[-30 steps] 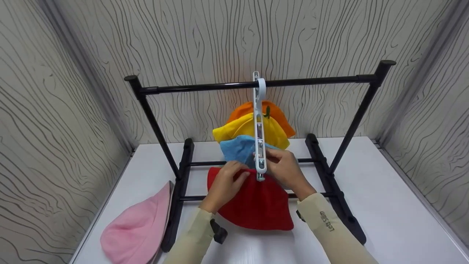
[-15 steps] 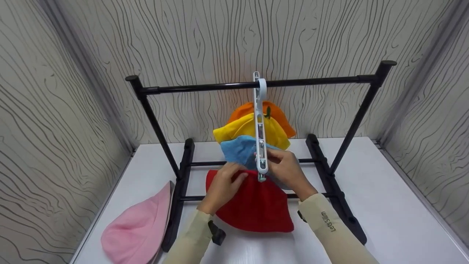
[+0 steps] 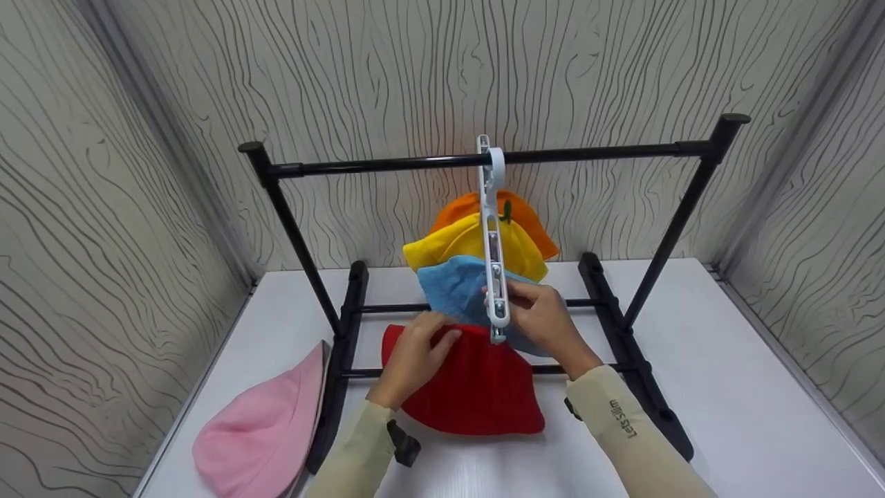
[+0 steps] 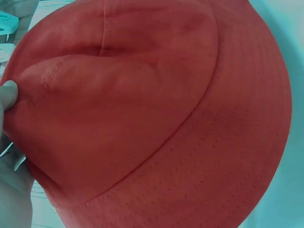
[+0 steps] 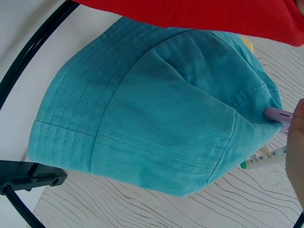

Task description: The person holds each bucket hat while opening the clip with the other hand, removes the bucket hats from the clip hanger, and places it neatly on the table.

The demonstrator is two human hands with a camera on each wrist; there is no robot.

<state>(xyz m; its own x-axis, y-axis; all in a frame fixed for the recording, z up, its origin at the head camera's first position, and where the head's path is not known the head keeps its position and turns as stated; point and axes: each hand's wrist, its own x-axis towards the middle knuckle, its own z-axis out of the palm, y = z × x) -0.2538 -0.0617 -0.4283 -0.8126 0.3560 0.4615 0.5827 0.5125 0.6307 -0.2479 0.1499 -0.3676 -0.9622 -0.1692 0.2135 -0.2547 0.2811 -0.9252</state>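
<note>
A red bucket hat (image 3: 477, 387) hangs from my left hand (image 3: 415, 356), its crown pinched between thumb and fingers and its brim downward. In the left wrist view the red bucket hat (image 4: 142, 109) fills most of the frame. My right hand (image 3: 546, 321) has its curled fingers around the lower part of a white clip hanger (image 3: 490, 200). Behind the red hat, a blue bucket hat (image 3: 449, 283) hangs from the hanger. In the right wrist view a lilac clip (image 5: 274, 115) bites the blue hat's crown, close beside my right hand (image 5: 297, 152).
Yellow (image 3: 449, 238) and orange (image 3: 460, 207) hats hang farther back. The hanger hooks over the bar (image 3: 594, 153) of a black rack. On the white table (image 3: 747, 360) at front left lies a pink hat (image 3: 259, 429). Patterned walls (image 3: 387, 76) enclose the space.
My left hand has drifted left with the red hat, away from the hanger's front end. My right hand and the hanger's front have shifted slightly right.
</note>
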